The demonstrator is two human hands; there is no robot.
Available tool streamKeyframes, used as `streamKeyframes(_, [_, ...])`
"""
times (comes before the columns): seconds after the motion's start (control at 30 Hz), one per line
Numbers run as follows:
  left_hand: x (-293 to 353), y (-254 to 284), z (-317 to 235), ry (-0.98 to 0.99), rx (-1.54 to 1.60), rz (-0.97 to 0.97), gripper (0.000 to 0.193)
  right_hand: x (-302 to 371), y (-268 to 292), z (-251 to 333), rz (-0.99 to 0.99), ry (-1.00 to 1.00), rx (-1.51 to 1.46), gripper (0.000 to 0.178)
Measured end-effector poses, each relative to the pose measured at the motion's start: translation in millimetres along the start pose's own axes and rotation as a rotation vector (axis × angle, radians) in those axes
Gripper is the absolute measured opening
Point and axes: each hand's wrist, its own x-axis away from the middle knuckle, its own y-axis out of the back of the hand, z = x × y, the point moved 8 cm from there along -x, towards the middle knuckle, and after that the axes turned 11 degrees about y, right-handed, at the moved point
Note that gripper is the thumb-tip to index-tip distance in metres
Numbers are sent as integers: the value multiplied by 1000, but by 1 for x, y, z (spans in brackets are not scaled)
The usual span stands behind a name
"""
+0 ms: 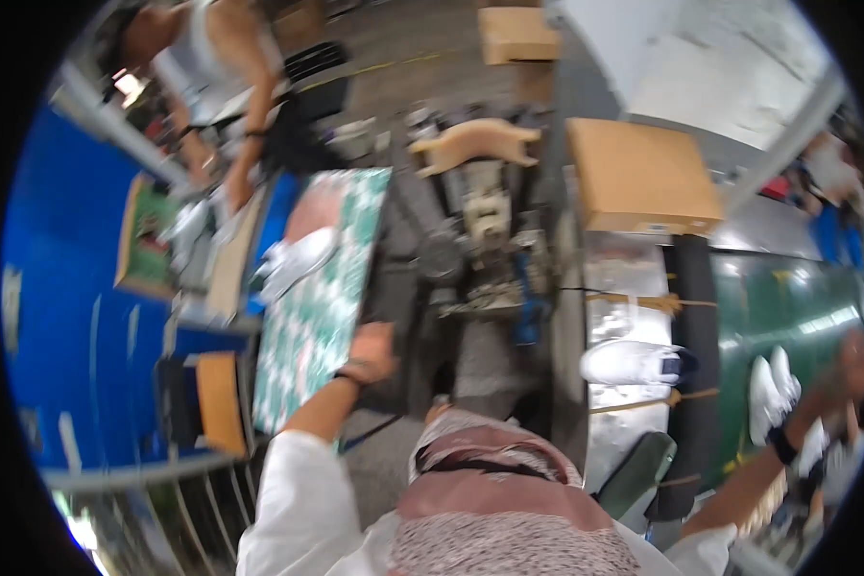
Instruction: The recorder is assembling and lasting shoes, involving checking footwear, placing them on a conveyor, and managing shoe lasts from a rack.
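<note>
Large green table (787, 298) at right; mottled green-and-white table (293, 355) at left; narrower silvery strip (634, 283) between. Single white shoe (629, 365) on the strip, another white shoe (302, 261) on the mottled table, white pair (770, 394) on the green. Left hand (372, 351) beside the mottled table, right hand (856, 370) beyond the pair, both blurred; cannot tell whether open or gripping. Seemingly partway: shoes laid out, remainder unclear.
</note>
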Motion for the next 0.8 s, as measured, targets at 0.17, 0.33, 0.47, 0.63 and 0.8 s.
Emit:
streamKeyframes(0.17, [-46,62,223,292,-265,14,98,-89,59,171,-559,-96,-684,81])
streamKeyframes(0.33, [-136,103,326,574,-393,42,138,-145,148,186,-567,107,-555,80])
streamKeyframes(0.47, [-202,61,356,475,-257,306,140,-131,180,199,-473,-115,-696,74])
streamKeyframes(0.63, [-207,34,388,362,-425,253,125,-18,62,241,41,-433,-784,79])
streamKeyframes(0.8, [-150,38,334,382,-527,358,104,231,-45,283,536,-747,-854,79])
